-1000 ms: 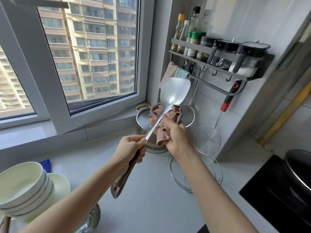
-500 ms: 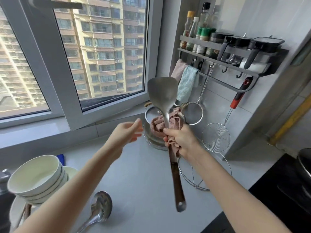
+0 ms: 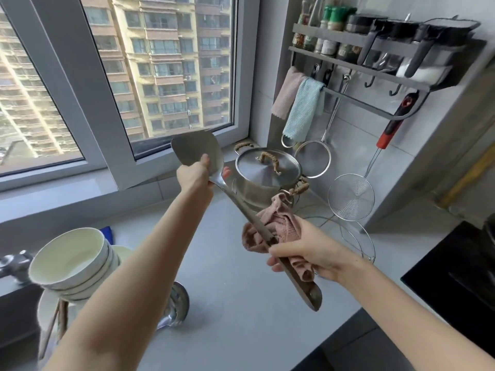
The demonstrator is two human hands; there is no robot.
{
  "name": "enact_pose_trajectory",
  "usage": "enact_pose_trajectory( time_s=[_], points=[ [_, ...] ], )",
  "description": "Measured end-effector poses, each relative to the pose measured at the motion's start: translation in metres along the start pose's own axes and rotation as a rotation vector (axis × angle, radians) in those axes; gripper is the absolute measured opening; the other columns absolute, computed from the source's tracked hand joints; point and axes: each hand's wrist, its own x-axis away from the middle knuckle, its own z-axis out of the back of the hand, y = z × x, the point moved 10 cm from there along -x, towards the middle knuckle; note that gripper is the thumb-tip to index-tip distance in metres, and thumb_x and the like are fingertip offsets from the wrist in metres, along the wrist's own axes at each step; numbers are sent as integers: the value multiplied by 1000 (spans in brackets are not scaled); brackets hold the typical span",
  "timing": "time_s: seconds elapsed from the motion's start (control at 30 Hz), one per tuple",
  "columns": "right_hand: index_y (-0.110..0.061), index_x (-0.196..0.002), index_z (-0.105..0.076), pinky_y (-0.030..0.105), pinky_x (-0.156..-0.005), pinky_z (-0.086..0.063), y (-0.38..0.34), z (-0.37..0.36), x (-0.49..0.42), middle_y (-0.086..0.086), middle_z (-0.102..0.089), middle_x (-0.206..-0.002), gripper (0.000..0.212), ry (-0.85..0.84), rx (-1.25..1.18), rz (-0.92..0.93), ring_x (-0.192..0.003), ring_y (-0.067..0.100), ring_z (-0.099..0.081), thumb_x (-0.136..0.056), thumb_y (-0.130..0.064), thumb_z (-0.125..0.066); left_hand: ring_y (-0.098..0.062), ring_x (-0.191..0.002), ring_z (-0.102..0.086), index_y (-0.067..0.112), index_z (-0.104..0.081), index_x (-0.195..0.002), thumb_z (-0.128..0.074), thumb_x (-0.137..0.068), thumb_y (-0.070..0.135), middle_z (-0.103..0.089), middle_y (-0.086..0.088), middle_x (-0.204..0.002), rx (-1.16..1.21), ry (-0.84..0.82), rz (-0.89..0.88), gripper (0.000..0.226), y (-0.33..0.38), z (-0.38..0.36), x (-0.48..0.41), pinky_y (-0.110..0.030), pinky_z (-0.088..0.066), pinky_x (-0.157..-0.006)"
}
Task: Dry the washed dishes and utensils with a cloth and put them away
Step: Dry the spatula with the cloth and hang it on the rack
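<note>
A steel spatula point(image 3: 235, 199) with a dark handle slants across the middle of the view, blade up to the left. My left hand point(image 3: 195, 175) grips the blade's base, thumb on its face. My right hand point(image 3: 302, 250) holds a pink cloth point(image 3: 278, 226) wrapped round the spatula's handle. A stack of white bowls point(image 3: 69, 261) sits on plates at the lower left. A steel ladle point(image 3: 174, 309) lies on the counter under my left forearm.
A lidded steel pot point(image 3: 267, 170) stands by the window corner. A wall rack point(image 3: 375, 57) holds bottles, hanging cloths point(image 3: 300, 108) and wire skimmers point(image 3: 351, 196). A wire trivet point(image 3: 356, 236) lies on the counter. A black cooktop point(image 3: 460, 263) is at the right.
My left hand reached up and took hold of the blade. The spatula tilted from upright to slanting left. My right hand with the cloth slid down onto the handle.
</note>
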Motion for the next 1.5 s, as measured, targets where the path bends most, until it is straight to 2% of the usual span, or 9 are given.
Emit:
enact_pose_trajectory(
  time_s=[0.27, 0.43, 0.5, 0.6, 0.73, 0.83, 0.97, 1.03, 1.5],
  points=[
    [-12, -108, -56, 32, -58, -54, 22, 25, 29, 9, -67, -80, 45, 11, 141, -119, -68, 22, -63, -73, 11, -70, -30, -50, -66, -3, -47, -114, -59, -89, -2, -61, -19, -92, 103, -9, 97, 28, -21, -3, -32, -41, -54, -40],
    [-5, -107, -56, 22, -42, -42, 22, 59, 39, 11, -63, -71, 40, 173, 82, -102, -56, 18, -58, -74, 14, -69, -32, -72, -63, -4, -55, -95, -54, -95, 12, -62, -18, -87, 146, -68, 262, 16, -54, -5, -40, -43, -57, -75],
    [-2, -106, -55, 24, -42, -42, 13, 82, 40, 13, -64, -67, 40, 283, 44, -35, -52, 19, -58, -73, 14, -70, -34, -86, -62, -2, -53, -98, -49, -97, 25, -60, -21, -92, 14, -148, 420, 27, -76, 0, -34, -43, -56, -72],
    [-7, -105, -56, 25, -41, -39, -15, 122, 48, 9, -64, -63, 43, 408, 73, 74, -51, 22, -58, -71, 15, -71, -38, -87, -62, -5, -49, -104, -49, -97, 33, -63, -24, -92, -665, -283, 500, 39, -97, 30, -18, -47, -56, -71],
    [-13, -104, -57, 22, -38, -35, -50, 141, 51, 12, -62, -69, 44, 362, 280, 85, -52, 22, -57, -74, 16, -70, -22, -83, -64, 10, -68, -94, -52, -91, 42, -72, -4, -96, -1458, -401, -446, 36, -50, -33, 11, -33, -50, -76],
    [-12, -109, -57, 27, -43, -37, -71, 146, 46, 17, -64, -74, 47, 282, 390, 75, -55, 24, -57, -74, 15, -70, -15, -109, -56, 24, -64, -115, -37, -84, 63, -65, 5, -116, -1550, -914, -897, 57, -76, -121, 94, -29, -40, -94],
    [-13, -106, -59, 34, -47, -43, -98, 161, 42, 27, -65, -85, 49, 289, 390, 147, -59, 31, -58, -70, 18, -71, -8, -80, -61, 32, -62, -96, -50, -97, 29, -65, 4, -89, -1247, -1290, -438, 12, -139, -157, 129, -27, -47, -79],
    [-12, -109, -59, 39, -51, -50, -104, 172, 42, 21, -69, -90, 53, 325, 411, 168, -66, 30, -63, -67, 18, -73, -8, -62, -54, 26, -58, -83, -49, -98, 20, -58, 6, -73, -1050, -1304, -264, 18, -155, -162, 132, -23, -47, -64],
    [-27, -89, -63, 25, -38, -45, -85, 256, 80, -7, -66, -66, 26, 720, 527, 177, -46, 9, -55, -71, -32, -80, -18, -61, -49, 2, -60, -105, -44, -100, 19, -55, -10, -75, -598, -823, -21, 24, -160, -191, 56, -25, -44, -51]
  ],
)
